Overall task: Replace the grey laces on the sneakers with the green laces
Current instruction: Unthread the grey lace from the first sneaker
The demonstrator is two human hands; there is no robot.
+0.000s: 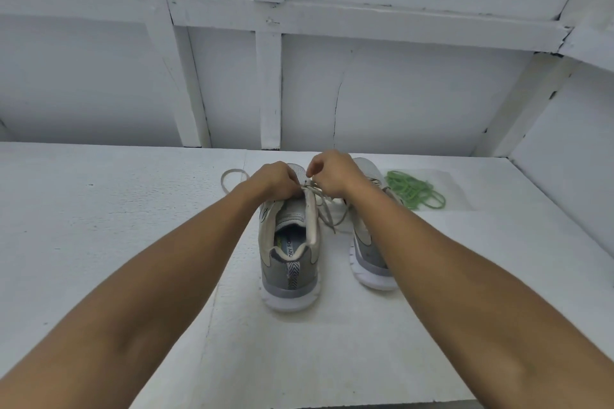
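Observation:
Two grey sneakers stand heel-toward-me on the white table (pixel 99 242). The left sneaker (pixel 289 252) is in the middle, the right sneaker (pixel 367 252) is partly hidden under my right forearm. My left hand (pixel 274 181) lies over the left sneaker's tongue area, its fingers curled and pinching the grey lace (pixel 324 209) there. My right hand (pixel 332 173) pinches the same lace from the right side. One loose loop of grey lace (pixel 232 180) trails onto the table to the left. The green laces (pixel 415 191) lie bundled at the right of the right sneaker.
A white panelled wall (pixel 299 76) rises right behind the table. A side wall (pixel 571 156) closes in at the right. The table's front edge (pixel 365 403) is near the bottom of the view.

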